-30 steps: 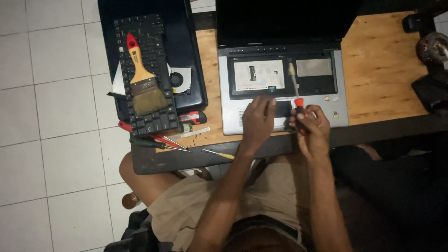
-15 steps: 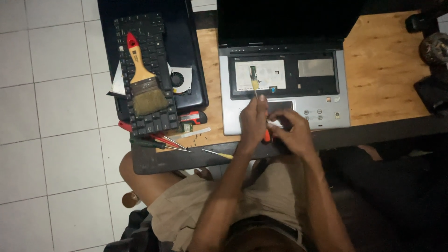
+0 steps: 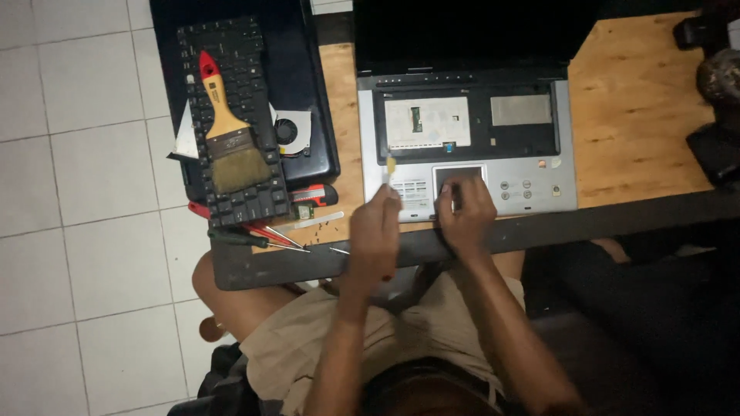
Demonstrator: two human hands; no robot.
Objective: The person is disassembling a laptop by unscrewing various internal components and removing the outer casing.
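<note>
My left hand (image 3: pixel 375 231) is closed around a thin screwdriver (image 3: pixel 389 166). Its pale tip pokes up over the left side of the palm rest of a silver laptop (image 3: pixel 539 189). The laptop lies open with its keyboard removed, so the inner tray (image 3: pixel 432 122) is bare. My right hand (image 3: pixel 465 212) rests with bent fingers on the touchpad (image 3: pixel 459 176), and I see nothing held in it. Both hands sit at the laptop's front edge, close together.
A black loose keyboard (image 3: pixel 231 69) lies on a dark device (image 3: pixel 308 77) at the left, with a wooden paintbrush (image 3: pixel 227 146) on top. A small fan (image 3: pixel 291 129), a red cutter (image 3: pixel 312 195) and screwdrivers (image 3: pixel 254 237) lie nearby. Dark objects (image 3: pixel 717 146) stand at the wooden table's (image 3: pixel 640 115) right.
The red-handled tool seen by my right hand earlier is out of sight there. My left hand shifted left with a thin tool, and my right hand moved up onto the touchpad.
</note>
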